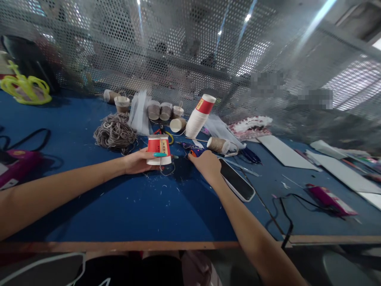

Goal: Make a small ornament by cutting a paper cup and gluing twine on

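My left hand (pixel 138 161) holds a red and white paper cup (pixel 154 146) upside down above the blue table (pixel 119 206), its fingers closed around the cup's side. Grey yarn runs over the cup, and a loose strand hangs below it. To the right, my right hand (pixel 207 165) is closed on a small blue and orange tool (pixel 197 151), mostly hidden by the fingers. A dark phone with a light case (pixel 238 180) lies beside my right wrist. Behind my left hand sits a tangled bundle of grey yarn (pixel 114 133).
A tilted stack of paper cups (pixel 200 117) stands at the back, near several yarn-wrapped cups (pixel 154 110) and a twine spool (pixel 218 145). Yellow crown-shaped object (pixel 26 89) at far left. White boards (pixel 287 153) and a purple device (pixel 330 200) with a black cable lie right.
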A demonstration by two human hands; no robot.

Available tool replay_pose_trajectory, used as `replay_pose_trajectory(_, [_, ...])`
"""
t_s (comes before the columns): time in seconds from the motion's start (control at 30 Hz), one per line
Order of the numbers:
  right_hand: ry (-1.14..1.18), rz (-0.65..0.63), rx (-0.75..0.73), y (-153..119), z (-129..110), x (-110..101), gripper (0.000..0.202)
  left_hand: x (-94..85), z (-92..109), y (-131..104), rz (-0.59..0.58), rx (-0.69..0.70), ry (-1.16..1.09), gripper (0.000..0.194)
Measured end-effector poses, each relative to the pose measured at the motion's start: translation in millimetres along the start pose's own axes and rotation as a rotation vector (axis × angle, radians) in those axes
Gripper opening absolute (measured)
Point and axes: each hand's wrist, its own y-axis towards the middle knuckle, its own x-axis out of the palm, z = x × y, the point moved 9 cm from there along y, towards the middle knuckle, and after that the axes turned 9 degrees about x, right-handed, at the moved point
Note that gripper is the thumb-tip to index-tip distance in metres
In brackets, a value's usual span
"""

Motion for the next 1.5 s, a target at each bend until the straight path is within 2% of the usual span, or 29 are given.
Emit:
replay_pose_trajectory(0.17, [0.143,0.005,-0.039,1.2,3.0,-3.1,0.040,-1.5,6.4,0.9,0.058,0.057,0.025,0.048])
replay_pose_trajectory(0.33, [0.448,0.056,-0.072,-6.0,3.0,-12.1,0.029,-3.5,9.3,0.2,0.109,0.071,0.029,0.046])
replay_pose_trajectory(0.43, [0.672,0.117,-0.082,-15.6,4.4,-17.9,0.033,-1.8,9.6,0.1,0.131,0.060,0.025,0.047])
replay_pose_trajectory(0.6, [0.934,0.094,-0.231,-35.3,-4.6,-24.6,0.045,4.2,9.2,0.3,0.153,0.068,0.035,0.046])
replay_pose_trajectory(0.77, [0.927,0.221,-0.360,-48.2,-6.5,-38.2,0.046,5.2,11.3,0.1,0.182,0.099,0.088,0.048])
replay_pose_trajectory(1.0, [0.818,0.361,-0.480,-59.7,-11.7,-41.9,0.040,7.2,13.6,1.2,0.161,0.138,0.126,0.052])
replay_pose_trajectory(1.3, [0.733,0.270,-0.424,-59.6,-14.2,-35.1,0.040,8.6,13.0,1.2,0.147,0.140,0.168,0.049])
replay_pose_trajectory(1.5, [0.740,0.275,-0.429,-60.6,-15.4,-35.0,0.040,8.1,13.2,0.4,0.172,0.126,0.177,0.052])
